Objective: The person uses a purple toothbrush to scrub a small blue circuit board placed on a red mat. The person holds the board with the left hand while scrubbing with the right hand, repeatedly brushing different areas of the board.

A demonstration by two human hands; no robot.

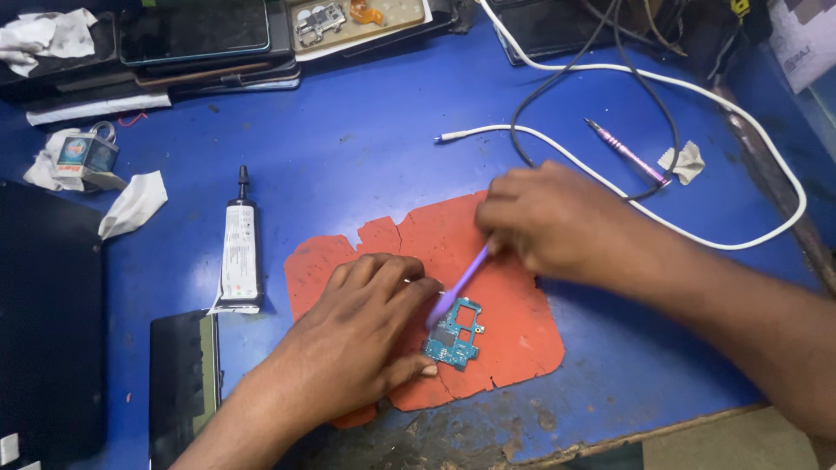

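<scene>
A small teal circuit board (455,333) lies on a ragged orange-red mat (514,331) on the blue table. My left hand (366,335) rests on the mat and pins the board's left edge with thumb and fingertips. In my right hand (544,218) I grip a thin purple brush (460,283), and its tip touches the top of the board.
A glue tube (240,252) lies left of the mat, a dark phone (183,383) below it. White cable (697,174), black wire (557,83), a pink tool (625,152) and tissue scraps (132,202) lie around. Phones and parts (200,35) line the far edge. The table's front edge (610,439) is chipped.
</scene>
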